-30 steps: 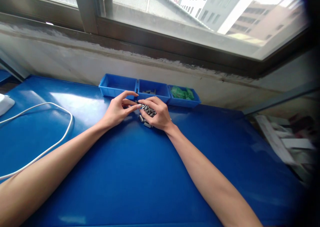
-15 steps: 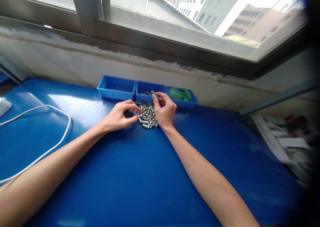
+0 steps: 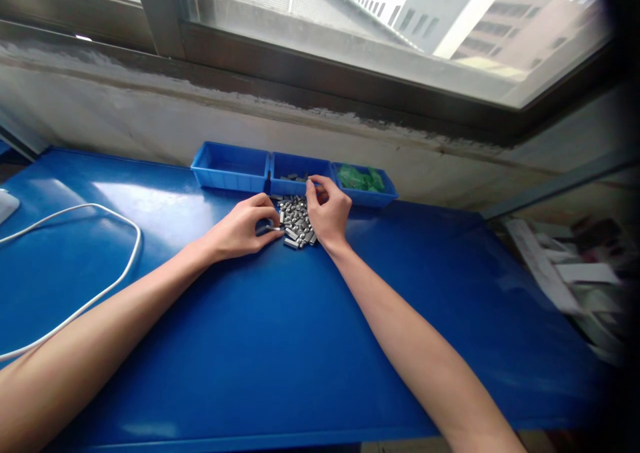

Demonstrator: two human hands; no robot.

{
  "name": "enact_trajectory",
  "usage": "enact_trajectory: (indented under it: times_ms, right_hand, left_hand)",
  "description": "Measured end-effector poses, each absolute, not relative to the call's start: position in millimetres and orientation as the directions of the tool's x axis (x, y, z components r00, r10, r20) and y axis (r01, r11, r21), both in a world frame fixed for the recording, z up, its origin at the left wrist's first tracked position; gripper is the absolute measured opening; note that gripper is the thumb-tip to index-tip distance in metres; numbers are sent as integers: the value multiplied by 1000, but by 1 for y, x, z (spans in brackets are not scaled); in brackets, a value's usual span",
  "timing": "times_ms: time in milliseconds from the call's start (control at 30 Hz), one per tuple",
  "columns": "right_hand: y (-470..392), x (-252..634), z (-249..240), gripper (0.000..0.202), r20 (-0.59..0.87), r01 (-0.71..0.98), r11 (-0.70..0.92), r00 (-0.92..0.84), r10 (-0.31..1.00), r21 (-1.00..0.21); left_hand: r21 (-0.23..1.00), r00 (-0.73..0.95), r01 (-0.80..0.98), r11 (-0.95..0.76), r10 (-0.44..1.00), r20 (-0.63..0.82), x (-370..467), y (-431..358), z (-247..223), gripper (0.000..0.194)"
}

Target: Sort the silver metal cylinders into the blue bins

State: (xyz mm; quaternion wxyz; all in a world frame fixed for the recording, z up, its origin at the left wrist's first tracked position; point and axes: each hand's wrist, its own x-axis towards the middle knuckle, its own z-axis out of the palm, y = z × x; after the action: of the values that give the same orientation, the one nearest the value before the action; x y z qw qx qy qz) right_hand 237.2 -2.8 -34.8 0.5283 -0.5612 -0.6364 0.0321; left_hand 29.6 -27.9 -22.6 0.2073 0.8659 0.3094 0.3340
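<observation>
Pile of small metal pieces [image 3: 299, 223] on the blue table [image 3: 280, 346], between the two hands, just in front of the middle bin [image 3: 286, 187]. More grey pieces lie inside that bin.

Right hand [image 3: 330, 212]: thumb and index tips drawn close together at the front rim of the middle bin, beside the pile's right edge. Half a second ago a metal piece showed plainly in that pinch; now it doesn't show clearly — can't tell if one is still held. One second ago this hand was down over the pile, covering much of it, nearly meeting the left; since then it has come up toward the bin and more of the pile shows.

Left hand [image 3: 245, 228]: at the pile's left side, fingers curled, narrow gap between thumb and index. A metal piece shows in the gap, but whether it's gripped or just lying there — can't tell. Little moved from half a second ago; a second ago its index finger was raised.

Left bin [image 3: 230, 180] stands beside the middle one; right bin [image 3: 370, 198] holds green plastic [image 3: 360, 178], same as before. White cable [image 3: 135, 253] loops on the table at left, as before.
</observation>
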Motion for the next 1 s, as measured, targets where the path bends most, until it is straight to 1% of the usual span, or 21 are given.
enact_trajectory:
  times_ms: [133,167,233,333,433,567,700,867,1000]
  right_hand:
    - [-4,237,-34,24,638,665,386,178,749,-639]
    - [-4,237,-34,23,640,663,390,176,748,-639]
    - [-4,237,-34,22,646,662,398,172,744,-635]
    - [-4,237,-33,21,653,659,411,165,739,-630]
    - [-5,236,-33,20,659,651,424,158,735,-630]
    - [-6,236,-32,19,666,642,451,127,735,-621]
    - [-8,236,-31,20,674,640,483,74,735,-597]
    - [-10,235,-31,19,696,645,519,27,718,-561]
    - [-10,235,-31,19,703,651,523,23,710,-550]
  left_hand:
    - [584,546,416,-697,705,453,31,-25,-25,16]
    - [613,514,417,-671,730,450,32,-25,-25,17]
    - [710,425,386,-589,796,430,32,-25,-25,18]
    - [852,280,277,-444,885,371,30,-23,-26,27]
    - [913,184,217,-344,933,308,27,-21,-27,37]
    - [951,176,142,-275,952,249,27,-20,-25,42]
    - [968,172,63,-242,958,229,29,-21,-21,45]
    - [976,64,-21,-217,974,218,26,-16,-22,41]
    - [978,-3,-83,-190,982,190,25,-11,-25,42]
